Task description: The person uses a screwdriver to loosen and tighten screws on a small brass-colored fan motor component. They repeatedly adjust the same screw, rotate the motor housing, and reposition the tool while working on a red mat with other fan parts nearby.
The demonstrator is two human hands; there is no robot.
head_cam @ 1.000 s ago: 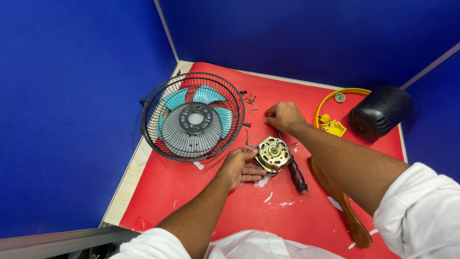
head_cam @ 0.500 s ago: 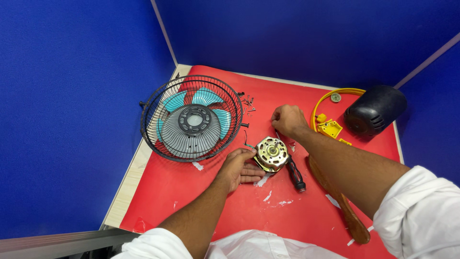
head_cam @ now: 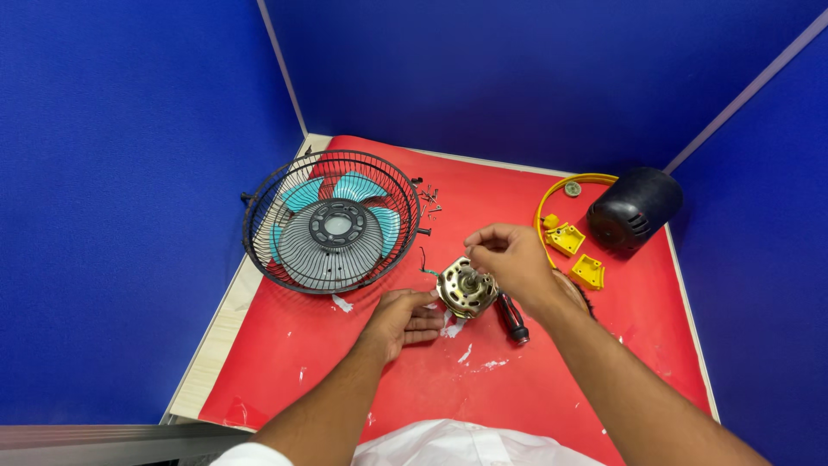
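A round metal fan motor [head_cam: 467, 290] lies shaft-up in the middle of the red mat [head_cam: 535, 397]. My left hand [head_cam: 404, 318] rests on the mat at its left side, with thumb and fingers against the motor's rim. My right hand [head_cam: 511, 259] hovers just above the motor, its thumb and fingertips pinched together over the shaft. Whether something small sits in the pinch is hidden. A black-handled screwdriver [head_cam: 514, 318] lies beside the motor, under my right wrist.
A black wire fan cage with teal blades [head_cam: 332, 221] lies at the left. Loose screws [head_cam: 429, 198] sit next to it. A black motor housing [head_cam: 634, 210], a yellow ring [head_cam: 552, 200] and two yellow brackets [head_cam: 576, 253] are at the right. Blue partition walls enclose the table.
My right hand has moved from the mat behind the motor to just above its shaft, fingers pinched. My left hand stays against the motor.
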